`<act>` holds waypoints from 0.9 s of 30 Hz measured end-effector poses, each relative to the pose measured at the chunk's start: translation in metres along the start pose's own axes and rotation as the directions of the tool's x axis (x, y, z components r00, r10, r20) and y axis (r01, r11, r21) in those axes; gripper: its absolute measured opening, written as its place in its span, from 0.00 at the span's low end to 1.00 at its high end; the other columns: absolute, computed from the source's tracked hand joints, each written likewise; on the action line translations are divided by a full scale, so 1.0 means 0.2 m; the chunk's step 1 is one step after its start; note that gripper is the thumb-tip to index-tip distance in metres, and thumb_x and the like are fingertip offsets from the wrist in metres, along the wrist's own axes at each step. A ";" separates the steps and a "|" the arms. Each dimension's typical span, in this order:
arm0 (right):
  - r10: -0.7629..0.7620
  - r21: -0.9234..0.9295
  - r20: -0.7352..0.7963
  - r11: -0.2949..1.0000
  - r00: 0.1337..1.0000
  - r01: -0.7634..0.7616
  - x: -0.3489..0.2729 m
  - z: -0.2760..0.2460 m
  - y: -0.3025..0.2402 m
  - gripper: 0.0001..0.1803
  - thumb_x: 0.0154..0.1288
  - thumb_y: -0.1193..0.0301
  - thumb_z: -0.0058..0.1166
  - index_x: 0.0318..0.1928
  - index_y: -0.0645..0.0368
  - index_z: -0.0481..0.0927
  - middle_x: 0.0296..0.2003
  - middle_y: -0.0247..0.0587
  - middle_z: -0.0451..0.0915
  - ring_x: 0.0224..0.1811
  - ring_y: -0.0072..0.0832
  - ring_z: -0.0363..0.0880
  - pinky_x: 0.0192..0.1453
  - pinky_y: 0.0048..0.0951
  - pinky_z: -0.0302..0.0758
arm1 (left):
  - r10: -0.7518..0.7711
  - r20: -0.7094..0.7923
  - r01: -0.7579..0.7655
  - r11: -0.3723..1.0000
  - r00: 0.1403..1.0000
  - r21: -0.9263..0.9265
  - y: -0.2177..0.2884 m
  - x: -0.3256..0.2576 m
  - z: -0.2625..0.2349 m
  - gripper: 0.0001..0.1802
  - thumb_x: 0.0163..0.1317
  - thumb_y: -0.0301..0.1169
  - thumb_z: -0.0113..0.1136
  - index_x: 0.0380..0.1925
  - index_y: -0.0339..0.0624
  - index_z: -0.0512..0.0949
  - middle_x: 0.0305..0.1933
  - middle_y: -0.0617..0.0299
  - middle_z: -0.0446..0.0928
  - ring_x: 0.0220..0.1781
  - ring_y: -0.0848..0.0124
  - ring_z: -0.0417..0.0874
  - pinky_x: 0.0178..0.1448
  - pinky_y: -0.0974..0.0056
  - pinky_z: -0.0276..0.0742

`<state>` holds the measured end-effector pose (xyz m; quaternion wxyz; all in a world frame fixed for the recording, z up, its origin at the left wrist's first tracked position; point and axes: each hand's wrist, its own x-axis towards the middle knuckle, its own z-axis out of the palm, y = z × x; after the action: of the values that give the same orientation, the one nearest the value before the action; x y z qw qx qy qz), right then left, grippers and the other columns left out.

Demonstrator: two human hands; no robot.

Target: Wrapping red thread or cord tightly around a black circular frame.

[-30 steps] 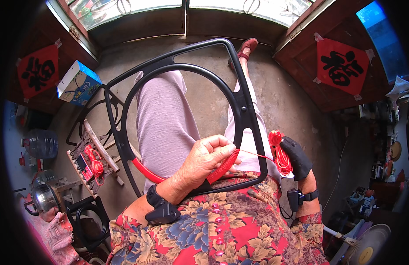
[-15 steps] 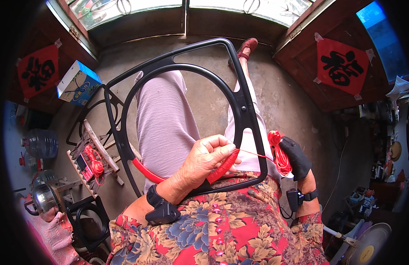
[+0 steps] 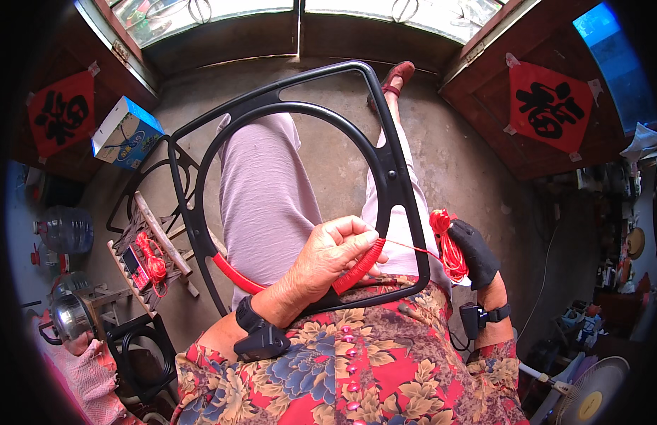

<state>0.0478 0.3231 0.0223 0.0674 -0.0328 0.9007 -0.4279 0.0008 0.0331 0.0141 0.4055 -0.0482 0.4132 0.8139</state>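
At the black frame's near right curve, the person's bare left grip pinches, thumb to finger, on the end of a red-wrapped stretch of the inner ring. Right grip, black-gloved, is closed around a red cord hank; one strand, straight and apparently taut, spans the two. Black frame lies across the lap: ring inside a rounded square. Second red stretch sits on the ring's near left.

Handling, by eye: frame looks rigid, probably light, tube likely slick; best held at the flat corner plates or outer bars. Cord looks thin, soft, smooth; turns could slacken if the pinch eases, so hold at the last turn, hank loose enough to feed.

Further out: wooden stool to the left carries a spare cord bundle; blue-and-white box beyond it. Fan lower right.
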 end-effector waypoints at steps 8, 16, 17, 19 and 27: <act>0.142 0.291 0.077 0.944 0.987 -0.159 0.02 0.01 0.05 0.12 0.70 0.71 0.40 0.38 0.67 0.75 0.34 0.43 0.77 0.36 0.29 0.78 0.46 0.26 0.75 | 0.007 -0.002 -0.007 1.000 1.000 0.002 0.00 0.00 -0.01 0.09 0.66 0.33 0.54 0.39 0.38 0.72 0.33 0.50 0.80 0.29 0.68 0.84 0.34 0.66 0.84; -0.092 0.074 0.065 0.993 0.994 0.087 0.03 -0.01 0.00 0.10 0.68 0.73 0.41 0.39 0.66 0.75 0.35 0.45 0.77 0.36 0.32 0.78 0.45 0.29 0.75 | 0.015 0.001 -0.015 1.000 1.000 0.005 0.00 0.00 0.00 0.09 0.66 0.33 0.54 0.38 0.38 0.72 0.33 0.51 0.80 0.31 0.68 0.84 0.34 0.66 0.84; -0.092 0.074 0.065 0.993 0.994 0.087 0.03 -0.01 0.03 0.10 0.68 0.73 0.41 0.39 0.66 0.75 0.35 0.45 0.77 0.36 0.32 0.78 0.45 0.29 0.75 | 0.016 0.001 -0.016 1.000 1.000 0.005 0.00 0.00 0.00 0.09 0.66 0.33 0.54 0.38 0.38 0.72 0.33 0.51 0.80 0.31 0.68 0.84 0.34 0.66 0.84; -0.257 -0.008 0.092 0.966 0.962 0.258 0.04 -0.01 0.12 0.08 0.66 0.76 0.42 0.41 0.64 0.74 0.37 0.47 0.77 0.38 0.36 0.78 0.46 0.31 0.75 | 0.017 0.010 -0.017 1.000 1.000 0.006 0.01 0.00 0.00 0.09 0.66 0.33 0.54 0.38 0.37 0.72 0.33 0.52 0.80 0.32 0.68 0.84 0.35 0.66 0.84; -0.366 -0.117 0.090 0.920 0.926 0.375 0.03 -0.01 0.17 0.12 0.62 0.80 0.46 0.47 0.62 0.72 0.40 0.49 0.77 0.40 0.41 0.77 0.46 0.34 0.75 | 0.023 0.000 -0.023 1.000 1.000 -0.005 0.00 0.01 -0.01 0.09 0.66 0.32 0.53 0.38 0.37 0.72 0.33 0.54 0.80 0.34 0.68 0.84 0.36 0.66 0.84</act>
<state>0.0419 0.3460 -0.0037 0.0129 -0.2212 0.9019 -0.3708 -0.0010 0.0332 0.0130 0.3959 -0.0445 0.4120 0.8195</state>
